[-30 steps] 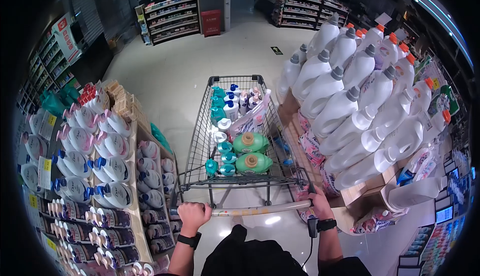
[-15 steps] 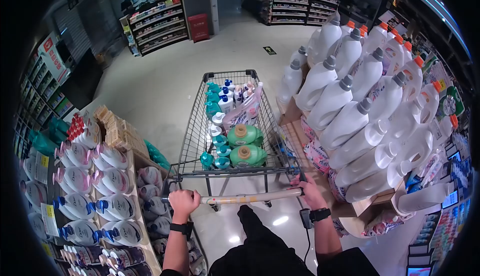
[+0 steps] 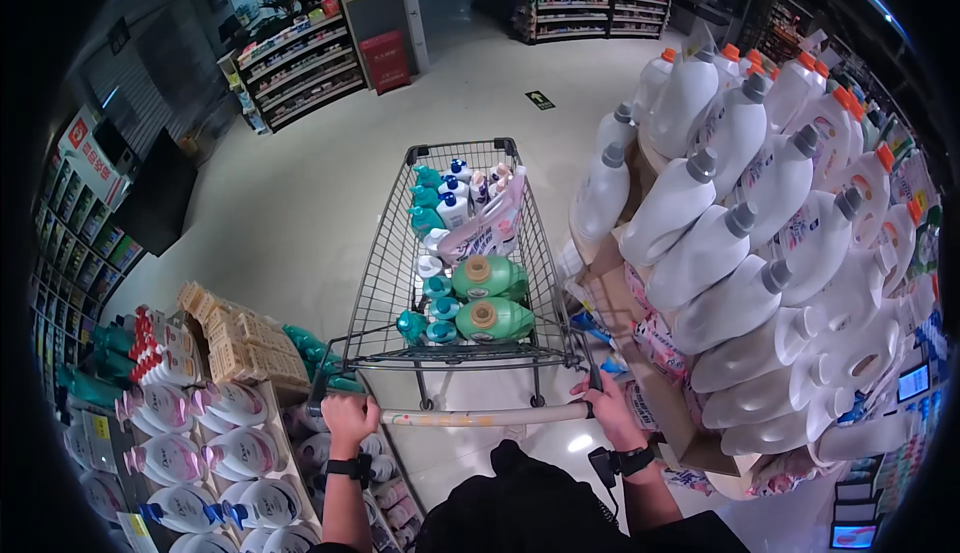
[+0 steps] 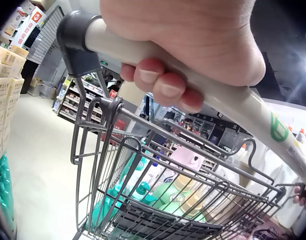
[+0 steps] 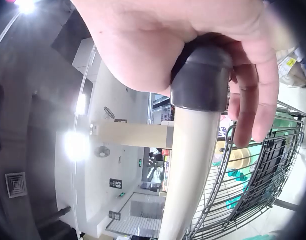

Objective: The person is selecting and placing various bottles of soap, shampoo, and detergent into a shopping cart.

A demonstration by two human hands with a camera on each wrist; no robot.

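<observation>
Both hands are on the pale handlebar (image 3: 480, 418) of a wire shopping cart (image 4: 155, 127). My left hand (image 3: 350, 417) grips the bar near its left end; in the left wrist view its fingertips (image 4: 169, 86) curl around beneath it. At the other end, my right hand (image 3: 612, 413) curls over the black corner piece (image 5: 200, 85), palm on top and fingers bent down its far side. In the basket are two large green jugs (image 3: 490, 278), several teal pump bottles (image 3: 426, 220), white bottles with blue tops (image 3: 452, 209) and a pinkish-white pack (image 3: 485, 228).
A display of large white detergent bottles (image 3: 680, 193) stands close at the right. To the left is a shelf of pump bottles (image 3: 240, 453) with stacked tan bars (image 3: 255, 343). Pale floor (image 3: 460, 83) stretches ahead toward shelves (image 3: 300, 68) and a red bin (image 3: 386, 61).
The cart and both hands have moved forward along the aisle, the displays sliding back on either side. Both hands stay on the handlebar.
</observation>
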